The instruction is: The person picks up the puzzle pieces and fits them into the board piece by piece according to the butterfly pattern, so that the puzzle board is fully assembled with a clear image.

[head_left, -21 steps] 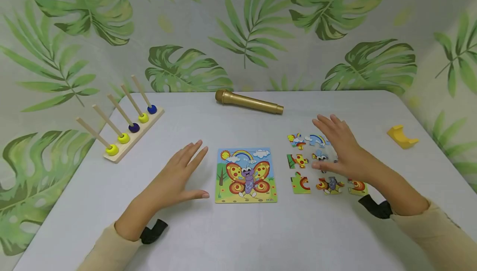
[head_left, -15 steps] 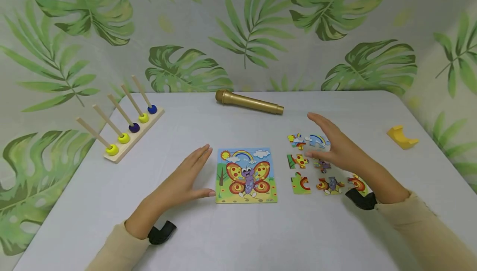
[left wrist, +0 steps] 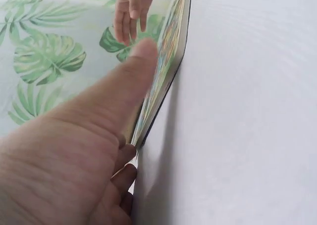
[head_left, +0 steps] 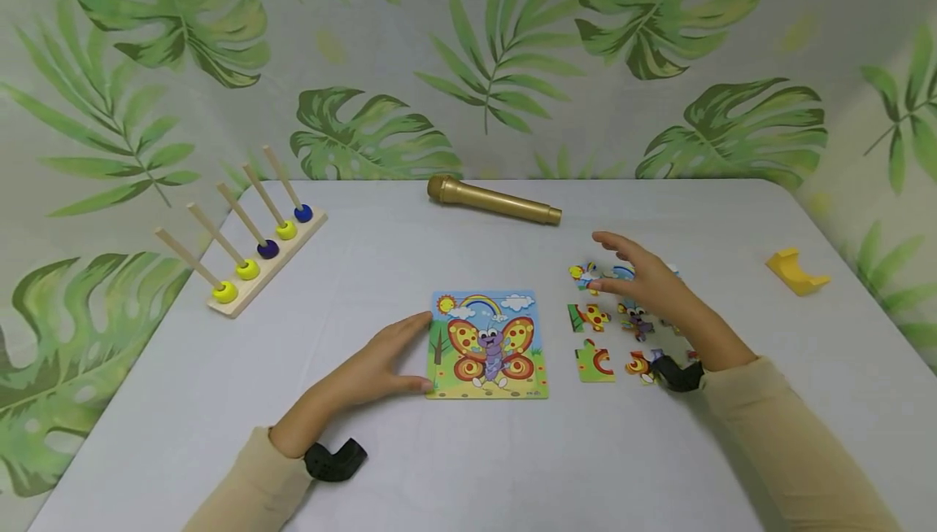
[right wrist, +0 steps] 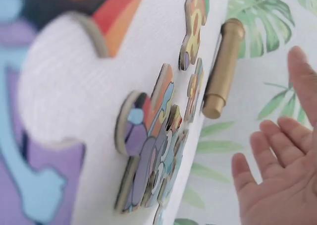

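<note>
A square butterfly picture board point(head_left: 489, 345) lies flat in the middle of the white table. At its left side, my left hand point(head_left: 366, 373) has its fingertips and thumb tip by the edge. In the left wrist view the thumb point(left wrist: 141, 61) stretches along the board point(left wrist: 171, 61), and the lower fingertips seem to meet its edge. My right hand point(head_left: 655, 292) hovers with spread fingers over loose jigsaw pieces point(head_left: 596, 363), hiding some of them. The right wrist view has that palm point(right wrist: 282, 185) bare, apart from a purple butterfly piece point(right wrist: 141, 150).
A gold microphone point(head_left: 494, 200) lies at the back of the table. To the left stands a wooden peg rack point(head_left: 269, 265) with yellow and blue beads. A yellow curved block point(head_left: 796, 273) is at the far right. Behind the table hangs leaf-patterned cloth point(head_left: 498, 60).
My left hand has moved right, up to the board's left edge. My right hand has shifted left over the jigsaw pieces. The board and pieces stay in place.
</note>
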`<act>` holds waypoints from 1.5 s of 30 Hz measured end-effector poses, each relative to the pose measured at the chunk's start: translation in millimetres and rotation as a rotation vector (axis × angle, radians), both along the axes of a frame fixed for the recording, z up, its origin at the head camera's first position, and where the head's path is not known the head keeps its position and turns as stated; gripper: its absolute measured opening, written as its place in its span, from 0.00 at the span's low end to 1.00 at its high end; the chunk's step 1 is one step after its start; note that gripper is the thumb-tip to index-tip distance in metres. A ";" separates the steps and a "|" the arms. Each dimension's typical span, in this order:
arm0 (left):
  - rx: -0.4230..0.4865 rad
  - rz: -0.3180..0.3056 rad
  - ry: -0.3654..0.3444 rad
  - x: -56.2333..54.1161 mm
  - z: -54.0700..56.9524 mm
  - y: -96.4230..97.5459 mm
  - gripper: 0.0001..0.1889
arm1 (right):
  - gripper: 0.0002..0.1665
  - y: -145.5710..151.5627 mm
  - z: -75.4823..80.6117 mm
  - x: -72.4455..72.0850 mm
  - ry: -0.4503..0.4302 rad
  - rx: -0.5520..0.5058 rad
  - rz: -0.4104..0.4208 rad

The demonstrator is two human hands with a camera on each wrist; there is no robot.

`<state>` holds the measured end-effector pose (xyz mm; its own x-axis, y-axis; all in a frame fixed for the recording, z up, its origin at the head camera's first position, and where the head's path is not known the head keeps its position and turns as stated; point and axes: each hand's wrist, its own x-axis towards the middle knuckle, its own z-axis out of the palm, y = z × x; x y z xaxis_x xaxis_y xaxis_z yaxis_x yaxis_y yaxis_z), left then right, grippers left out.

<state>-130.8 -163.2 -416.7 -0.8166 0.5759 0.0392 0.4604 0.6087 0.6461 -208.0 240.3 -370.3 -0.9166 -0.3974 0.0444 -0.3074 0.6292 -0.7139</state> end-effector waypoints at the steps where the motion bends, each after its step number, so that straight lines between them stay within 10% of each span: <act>1: -0.003 -0.009 0.008 -0.2 -1.2 0.2 0.50 | 0.46 1.1 -2.2 -1.8 -0.015 -0.002 0.006; 18: -0.058 -0.041 0.037 -1.7 -5.6 -0.5 0.47 | 0.39 9.0 -24.6 -21.4 -0.138 0.113 0.068; 29: -0.055 -0.042 0.048 -0.9 -4.4 -0.2 0.47 | 0.38 5.3 -24.2 -21.7 0.029 0.216 0.081; 45: -0.062 -0.037 0.060 -0.5 -4.5 -0.2 0.47 | 0.32 -57.8 26.3 8.2 0.256 -0.095 0.175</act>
<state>-131.3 -163.4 -421.3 -0.7919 0.6085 0.0505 0.5199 0.6286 0.5784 -199.7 182.5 -344.0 -0.7888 -0.5312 0.3092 -0.5823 0.4849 -0.6526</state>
